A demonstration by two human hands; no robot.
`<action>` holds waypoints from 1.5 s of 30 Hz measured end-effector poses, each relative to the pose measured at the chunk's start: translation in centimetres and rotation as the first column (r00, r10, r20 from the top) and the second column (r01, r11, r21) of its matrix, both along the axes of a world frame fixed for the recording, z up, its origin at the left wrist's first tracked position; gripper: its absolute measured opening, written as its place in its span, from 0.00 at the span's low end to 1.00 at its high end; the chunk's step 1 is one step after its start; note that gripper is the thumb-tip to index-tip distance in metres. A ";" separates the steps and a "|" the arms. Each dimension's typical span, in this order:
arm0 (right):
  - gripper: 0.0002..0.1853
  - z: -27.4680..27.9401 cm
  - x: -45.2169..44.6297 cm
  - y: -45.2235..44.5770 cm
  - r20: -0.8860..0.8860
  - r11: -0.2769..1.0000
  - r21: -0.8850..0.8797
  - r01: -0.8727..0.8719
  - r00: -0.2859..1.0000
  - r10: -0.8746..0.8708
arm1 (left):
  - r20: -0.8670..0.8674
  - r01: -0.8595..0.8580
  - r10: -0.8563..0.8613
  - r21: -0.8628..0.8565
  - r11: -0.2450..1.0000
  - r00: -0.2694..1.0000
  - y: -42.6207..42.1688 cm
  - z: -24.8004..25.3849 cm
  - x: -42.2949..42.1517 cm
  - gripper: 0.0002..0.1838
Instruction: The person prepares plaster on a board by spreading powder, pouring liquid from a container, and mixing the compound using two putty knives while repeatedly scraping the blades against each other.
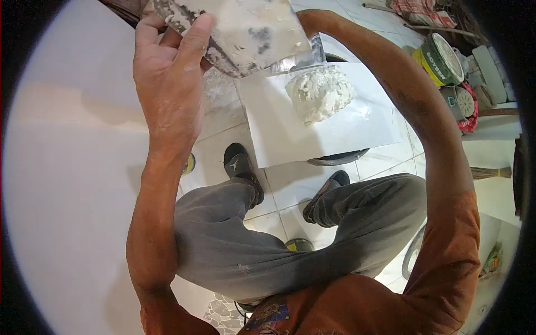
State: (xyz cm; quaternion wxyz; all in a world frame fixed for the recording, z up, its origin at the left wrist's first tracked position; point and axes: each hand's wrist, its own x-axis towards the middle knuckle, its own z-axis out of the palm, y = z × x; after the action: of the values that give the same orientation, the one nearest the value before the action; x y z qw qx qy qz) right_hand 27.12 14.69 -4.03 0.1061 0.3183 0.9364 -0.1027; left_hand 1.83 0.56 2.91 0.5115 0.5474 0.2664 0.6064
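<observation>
My left hand (173, 61) is closed on the dark, paste-crusted edge of a flat plate (262, 28) smeared with white putty, thumb on top. Only the wrist end of my right hand (309, 19) shows at the plate's right side; its fingers are hidden behind the plate. A shiny metal piece (317, 51) shows just under the plate, near that hand. Below lies a heap of white putty (320, 94) on a white board (290, 142). The board rests on a dark round container (340, 158), mostly covered.
A white wall (78, 184) runs along my left. Behind my right arm are a yellow-and-dark bucket (438, 60), a red-rimmed item (466, 103) and a bundle of bristles (491, 172). My shod feet (243, 167) stand on the tiled floor (273, 192).
</observation>
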 end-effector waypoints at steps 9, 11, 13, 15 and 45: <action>0.19 -3.7 1.3 1.2 -0.053 0.980 0.052 -0.194 0.979 0.197 | 0.033 0.044 -0.045 0.033 0.998 0.998 0.7 -0.2 -0.6 0.22; 0.19 -4.3 1.3 1.1 -0.036 0.983 0.027 -0.181 0.983 0.181 | 0.006 0.040 -0.040 0.039 0.998 0.999 0.9 -0.2 -0.5 0.23; 0.18 -3.2 0.4 -0.8 0.036 0.996 -0.061 -0.072 0.997 0.074 | -0.014 0.035 -0.034 0.039 0.999 0.999 0.8 -0.1 -0.5 0.24; 0.16 -1.1 -0.8 -2.7 0.175 0.976 -0.168 0.139 0.978 -0.109 | -0.017 0.033 -0.032 0.035 0.999 0.999 0.6 0.2 -0.4 0.26; 0.18 3.3 5.5 -24.1 -0.530 0.447 -0.654 0.611 0.051 -0.846 | -0.687 0.027 0.168 0.262 0.965 0.707 -5.4 -3.7 10.7 0.18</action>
State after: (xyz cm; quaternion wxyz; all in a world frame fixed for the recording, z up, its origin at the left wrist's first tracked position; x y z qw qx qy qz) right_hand 32.60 -9.37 -0.69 -0.3692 0.6441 0.5418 -0.3939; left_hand 12.58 -4.81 -0.78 0.2734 0.7868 0.3825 0.3999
